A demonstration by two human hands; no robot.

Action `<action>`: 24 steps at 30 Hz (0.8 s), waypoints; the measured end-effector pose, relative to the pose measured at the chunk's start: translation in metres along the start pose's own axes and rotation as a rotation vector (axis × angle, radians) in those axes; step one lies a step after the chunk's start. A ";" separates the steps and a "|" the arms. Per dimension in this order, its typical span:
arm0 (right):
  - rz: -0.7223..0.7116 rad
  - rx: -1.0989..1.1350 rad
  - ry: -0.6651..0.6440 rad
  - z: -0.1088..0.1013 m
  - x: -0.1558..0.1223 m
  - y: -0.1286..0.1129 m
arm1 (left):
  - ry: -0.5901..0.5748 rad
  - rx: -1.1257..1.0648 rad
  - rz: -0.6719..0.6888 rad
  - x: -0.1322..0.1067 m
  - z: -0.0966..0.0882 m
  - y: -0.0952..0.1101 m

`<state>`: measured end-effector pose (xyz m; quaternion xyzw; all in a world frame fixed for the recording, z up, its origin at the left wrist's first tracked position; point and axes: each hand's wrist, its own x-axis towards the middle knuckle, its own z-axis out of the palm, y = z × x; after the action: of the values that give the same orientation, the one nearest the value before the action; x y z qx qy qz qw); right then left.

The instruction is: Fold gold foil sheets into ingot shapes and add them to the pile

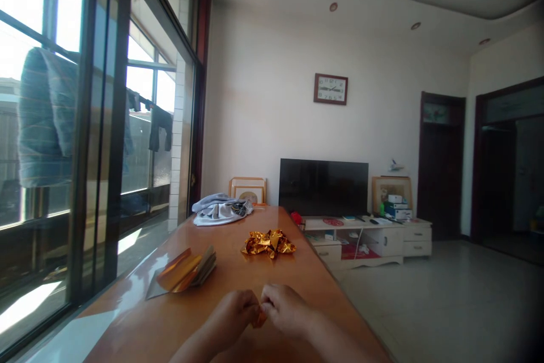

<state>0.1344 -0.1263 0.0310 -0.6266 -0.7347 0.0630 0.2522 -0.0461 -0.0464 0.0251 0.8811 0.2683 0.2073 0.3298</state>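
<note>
Left hand (pixel 232 315) and right hand (pixel 287 311) are close together, both clamped on a small gold foil piece (pixel 259 317), held just above the near end of a glossy wooden table (pixel 127 317). Ahead on the table lies a crumpled gold foil heap (pixel 268 243). Left of it sits a folded stack of gold foil sheets (pixel 186 269). A bunched grey cloth (pixel 221 210) lies further along, with a black TV (pixel 323 187) on a white TV cabinet (pixel 352 241) beyond the table.
</note>
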 end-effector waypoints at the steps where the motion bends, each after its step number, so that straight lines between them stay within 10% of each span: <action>1: -0.012 0.029 0.007 -0.002 -0.007 -0.005 | 0.023 0.028 -0.007 -0.009 0.001 0.005; 14: -0.112 0.253 -0.136 -0.051 -0.114 -0.079 | 0.045 -0.051 0.057 -0.132 0.001 0.081; 24: -0.021 0.361 -0.165 -0.072 -0.151 -0.113 | 0.010 -0.172 0.033 -0.179 -0.009 0.108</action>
<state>0.0793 -0.3096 0.0952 -0.5562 -0.7363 0.2422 0.2999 -0.1526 -0.2204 0.0723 0.8529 0.2363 0.2392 0.3993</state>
